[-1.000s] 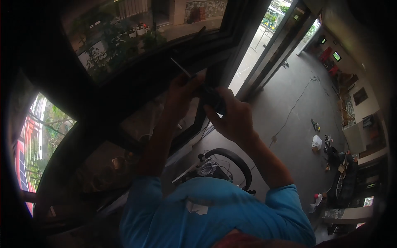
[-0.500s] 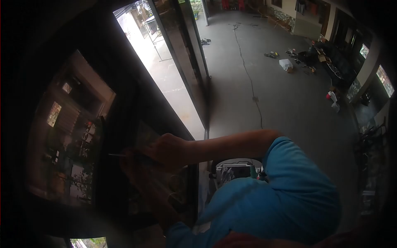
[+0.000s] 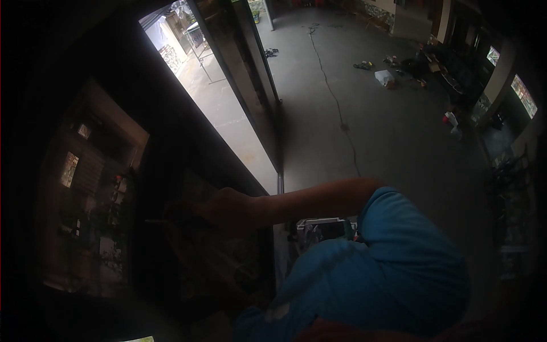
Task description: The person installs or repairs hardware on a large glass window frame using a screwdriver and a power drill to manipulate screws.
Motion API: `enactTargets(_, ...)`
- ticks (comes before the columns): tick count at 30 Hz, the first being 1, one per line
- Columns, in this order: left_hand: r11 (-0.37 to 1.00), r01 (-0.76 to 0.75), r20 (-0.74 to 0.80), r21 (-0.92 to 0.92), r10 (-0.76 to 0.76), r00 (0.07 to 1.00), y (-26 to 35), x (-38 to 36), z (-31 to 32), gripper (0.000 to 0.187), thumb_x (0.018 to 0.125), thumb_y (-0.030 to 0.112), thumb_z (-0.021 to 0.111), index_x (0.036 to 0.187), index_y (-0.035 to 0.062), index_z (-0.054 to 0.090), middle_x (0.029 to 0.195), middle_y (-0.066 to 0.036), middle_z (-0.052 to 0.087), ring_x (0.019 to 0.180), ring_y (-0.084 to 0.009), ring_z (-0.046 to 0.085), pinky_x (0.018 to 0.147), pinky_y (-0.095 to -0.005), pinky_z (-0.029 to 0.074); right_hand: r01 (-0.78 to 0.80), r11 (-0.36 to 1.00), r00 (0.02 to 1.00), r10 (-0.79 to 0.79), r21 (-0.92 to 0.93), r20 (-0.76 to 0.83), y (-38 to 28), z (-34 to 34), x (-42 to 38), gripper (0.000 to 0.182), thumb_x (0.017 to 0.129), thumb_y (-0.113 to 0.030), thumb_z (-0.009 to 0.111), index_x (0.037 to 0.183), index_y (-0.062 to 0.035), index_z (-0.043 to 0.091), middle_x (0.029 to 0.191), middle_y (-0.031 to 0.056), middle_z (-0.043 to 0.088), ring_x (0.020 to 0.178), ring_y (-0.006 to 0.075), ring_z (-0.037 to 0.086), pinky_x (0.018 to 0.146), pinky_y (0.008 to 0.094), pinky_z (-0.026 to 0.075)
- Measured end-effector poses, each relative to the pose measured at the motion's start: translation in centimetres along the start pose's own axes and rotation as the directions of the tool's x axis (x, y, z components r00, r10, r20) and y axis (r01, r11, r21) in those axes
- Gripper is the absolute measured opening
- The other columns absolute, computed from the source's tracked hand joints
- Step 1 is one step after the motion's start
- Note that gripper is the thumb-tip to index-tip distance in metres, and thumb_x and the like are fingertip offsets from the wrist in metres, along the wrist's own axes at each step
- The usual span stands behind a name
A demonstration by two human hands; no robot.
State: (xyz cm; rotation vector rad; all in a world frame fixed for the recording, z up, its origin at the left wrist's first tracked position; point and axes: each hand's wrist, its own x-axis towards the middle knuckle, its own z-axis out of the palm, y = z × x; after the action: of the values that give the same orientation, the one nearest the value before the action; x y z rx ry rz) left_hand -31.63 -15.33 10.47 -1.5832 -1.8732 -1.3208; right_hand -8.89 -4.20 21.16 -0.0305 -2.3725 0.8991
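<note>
My right hand [image 3: 228, 206] is closed in front of a dark door or window panel [image 3: 171, 142], its blue-sleeved arm reaching in from the right. A thin pale rod [image 3: 155, 221], perhaps a screwdriver shaft, sticks out to the left of my hands, and its far end meets the dark frame area. My left hand [image 3: 185, 236] is just below and beside my right one, deep in shadow. Its fingers hardly show, and the tool's handle is hidden.
Glass at left [image 3: 94, 216] reflects a room. Bright paving [image 3: 228, 108] shows through the opening, beside a sliding door panel [image 3: 242, 74]. A cable [image 3: 333, 97] runs along the grey floor. A white bag [image 3: 384, 78] lies among tools. Below my arm stands a case [image 3: 325, 228].
The view has shifted slightly, so the room and doorway appear further left. The picture is darker around my hands. Both hands stay close together at the panel, with the rod still sticking out left.
</note>
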Motion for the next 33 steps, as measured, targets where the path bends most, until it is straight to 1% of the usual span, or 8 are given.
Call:
enactTargets(2,0.22,0.26,0.176,-0.94,-0.34,0.924,4.4,2.0,0.6,0.047,0.102,0.031,0.044,0.133,-0.0046,0.043,0.116,-0.022,0.057,0.105,-0.031,0.06,0.091,-0.0404,0.049,-0.131,0.912,0.99,0.103,0.389,0.091,0.3,1.3,0.2,0.05,0.092,-0.045,0.058,0.111,0.0009,0.059,0.079,0.0101,0.063,0.074,0.0183,0.065,0.065,0.0339,0.051)
enactTargets(5,0.22,0.317,0.219,-0.923,-0.377,0.9,7.4,2.6,-1.6,0.041,0.101,0.022,0.048,0.129,-0.0071,0.043,0.113,-0.019,0.059,0.103,-0.0258,0.06,0.089,-0.0375,0.049,-0.617,-0.117,0.653,0.476,0.778,0.59,0.3,1.5,0.6,0.047,0.092,-0.041,0.059,0.111,0.0022,0.057,0.087,0.0101,0.064,0.078,0.0189,0.065,0.065,0.0337,0.051)
enactTargets(9,0.345,0.251,0.128,-0.904,-0.341,0.931,7.5,2.6,-1.0,0.036,0.099,0.017,0.052,0.127,-0.0045,0.046,0.114,-0.017,0.06,0.104,-0.0248,0.061,0.089,-0.0349,0.049,-0.249,0.966,0.942,0.228,0.061,0.245,-3.4,-2.3,1.1,0.051,0.091,-0.031,0.062,0.123,0.004,0.044,0.094,0.0184,0.064,0.075,0.0276,0.067,0.066,0.0386,0.052)
enactTargets(21,-0.026,0.216,0.213,-0.976,-0.311,0.926,8.7,3.7,-1.5,0.039,0.098,0.019,0.053,0.128,-0.005,0.046,0.124,-0.021,0.056,0.118,-0.0292,0.056,0.1,-0.0379,0.047,-0.672,0.344,0.736,0.413,0.656,0.537,-1.6,-1.0,2.4,0.032,0.086,-0.024,0.067,0.102,0.0023,0.059,0.076,0.0167,0.064,0.06,0.0238,0.066,0.05,0.0317,0.047)
enactTargets(23,-0.089,0.205,0.223,-0.975,-0.326,0.919,7.7,4.0,-0.8,0.037,0.098,0.016,0.052,0.127,-0.006,0.047,0.124,-0.022,0.056,0.123,-0.0283,0.053,0.104,-0.039,0.044,0.175,0.862,0.984,-0.169,-0.476,0.056,-3.2,-1.4,3.1,0.027,0.088,-0.023,0.066,0.099,0.0009,0.06,0.069,0.0069,0.059,0.051,0.0132,0.057,0.045,0.0263,0.041)
enactTargets(27,0.034,0.155,0.14,-0.987,-0.268,0.953,7.3,4.1,-0.5,0.037,0.1,0.019,0.05,0.127,-0.0049,0.049,0.125,-0.023,0.056,0.126,-0.0294,0.051,0.108,-0.0418,0.04,0.09,0.874,0.986,-0.01,-0.478,0.167,-3.1,-0.8,4.3,0.027,0.089,-0.024,0.066,0.098,0.001,0.06,0.064,0.0004,0.052,0.046,0.0054,0.045,0.041,0.021,0.032)
enactTargets(29,-0.293,0.09,0.16,-0.952,-0.226,0.961,6.8,3.9,-0.1,0.034,0.101,0.023,0.046,0.125,-0.0011,0.053,0.126,-0.019,0.058,0.126,-0.0293,0.051,0.111,-0.0443,0.037,-0.745,0.33,0.666,0.419,0.58,0.617,-2.0,-1.5,4.7,0.029,0.09,-0.02,0.062,0.107,0.0027,0.055,0.066,0.0059,0.057,0.038,0.0058,0.045,0.034,0.02,0.035)
enactTargets(33,-0.405,-0.097,0.022,-0.909,-0.28,0.96,4.5,4.5,1.3,0.03,0.104,0.026,0.04,0.117,0.0054,0.058,0.121,-0.01,0.062,0.126,-0.027,0.051,0.11,-0.0481,0.037,-0.771,0.124,0.628,0.31,0.625,0.714,-2.1,-1.6,3.9,0.031,0.09,-0.02,0.062,0.109,0.0034,0.055,0.067,0.0057,0.057,0.042,0.0056,0.047,0.036,0.019,0.035)
